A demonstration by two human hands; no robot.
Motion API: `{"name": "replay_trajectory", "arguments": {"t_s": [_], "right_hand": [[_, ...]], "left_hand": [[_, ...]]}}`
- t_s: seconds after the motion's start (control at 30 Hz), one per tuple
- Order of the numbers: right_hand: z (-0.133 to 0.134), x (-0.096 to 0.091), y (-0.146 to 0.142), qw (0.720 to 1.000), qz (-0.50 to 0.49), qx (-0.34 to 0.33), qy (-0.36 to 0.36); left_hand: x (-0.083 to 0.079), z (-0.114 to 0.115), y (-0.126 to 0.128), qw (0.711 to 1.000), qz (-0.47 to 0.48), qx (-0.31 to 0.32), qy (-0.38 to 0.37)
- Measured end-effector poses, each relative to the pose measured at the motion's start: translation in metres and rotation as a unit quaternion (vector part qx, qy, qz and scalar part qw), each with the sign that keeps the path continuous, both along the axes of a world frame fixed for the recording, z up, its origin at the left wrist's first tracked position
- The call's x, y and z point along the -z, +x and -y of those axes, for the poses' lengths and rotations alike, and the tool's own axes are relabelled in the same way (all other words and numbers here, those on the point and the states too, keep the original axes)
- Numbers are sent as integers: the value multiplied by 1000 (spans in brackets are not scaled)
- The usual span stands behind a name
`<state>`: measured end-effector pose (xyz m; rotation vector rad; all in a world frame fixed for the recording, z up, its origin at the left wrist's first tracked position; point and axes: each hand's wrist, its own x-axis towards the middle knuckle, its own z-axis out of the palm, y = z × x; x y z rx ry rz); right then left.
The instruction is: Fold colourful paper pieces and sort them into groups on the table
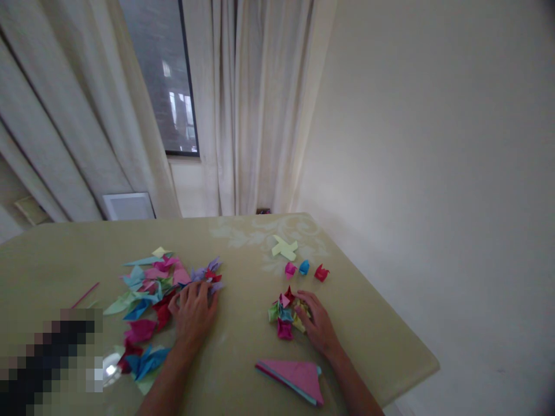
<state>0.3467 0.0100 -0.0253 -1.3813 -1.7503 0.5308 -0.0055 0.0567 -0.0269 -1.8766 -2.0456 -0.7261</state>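
Note:
My left hand (195, 312) lies palm down on the right side of a loose pile of folded origami pieces (150, 274). Its fingers are slightly bent and apart, over purple and red folded paper (200, 273); what lies beneath the palm is hidden. Around the right edge of a small cluster of origami flowers (284, 312), my right hand (319, 325) curves with thumb and fingers apart. A yellow folded piece (300, 318) shows beside that thumb. Below the cluster sits a stack of paper triangles (297, 378), pink on top.
Beyond the cluster stand three small paper buds, pink (290, 269), blue (304, 267) and red (321, 273), near a pale green paper cross (285, 248). A pink stick (85, 294) lies left on the table (243, 346). A wall (433, 173) borders the right side.

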Motion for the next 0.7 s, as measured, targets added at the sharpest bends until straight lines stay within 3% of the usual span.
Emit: {"name": "replay_trajectory", "arguments": {"t_s": [0.2, 0.47, 0.7], "right_hand": [[0, -1, -1, 1000, -10, 3, 8], [4, -5, -5, 1000, 23, 1, 12], [5, -3, -3, 997, 35, 29, 68]], "left_hand": [[5, -13, 6, 998, 2, 44, 40], [5, -12, 3, 998, -10, 22, -54], [13, -9, -7, 992, 65, 112, -16]]}}
